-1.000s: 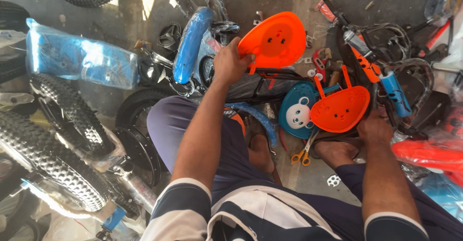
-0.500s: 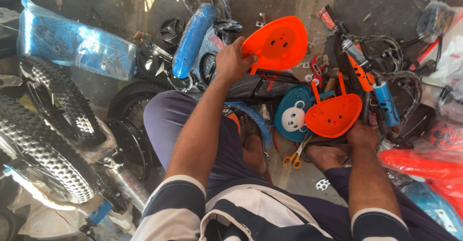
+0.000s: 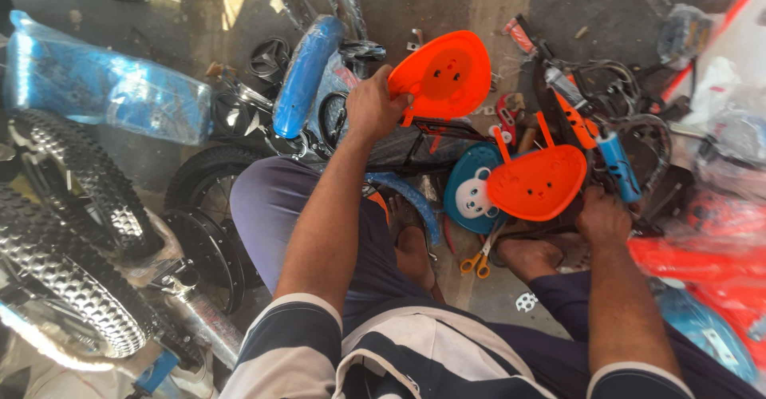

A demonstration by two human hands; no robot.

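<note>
Two orange plastic shells, one per hand, and that's pretty much the whole story here. The left hand (image 3: 373, 110) is closed on the near edge of the upper orange shell (image 3: 443, 76), holding it up and away from the body, over the blue bike frame (image 3: 303, 76). Its long axis runs roughly left to right, rounded end pointing right, flat face tilted toward the person's head. The lower orange shell (image 3: 536, 182) sits off to the right and closer in, with two little prongs sticking up from its top edge. The right hand (image 3: 602, 217) is curled tight just below its right end; looks like it grips the shell's underside or a bracket there, but the contact itself is hidden so I can't swear to it. The two shells are apart, not touching, upper one diagonally up-left of the lower.

Behind the lower shell is a blue round plate with a bear face (image 3: 471, 193), partly overlapped by it. Orange-handled scissors (image 3: 479, 259) lie on the concrete floor (image 3: 479, 0) beside the bare foot. Knobby tyres (image 3: 72, 231) crowd the left edge of the floor, plastic-wrapped parts the right. Tight spot, stuff everywhere
</note>
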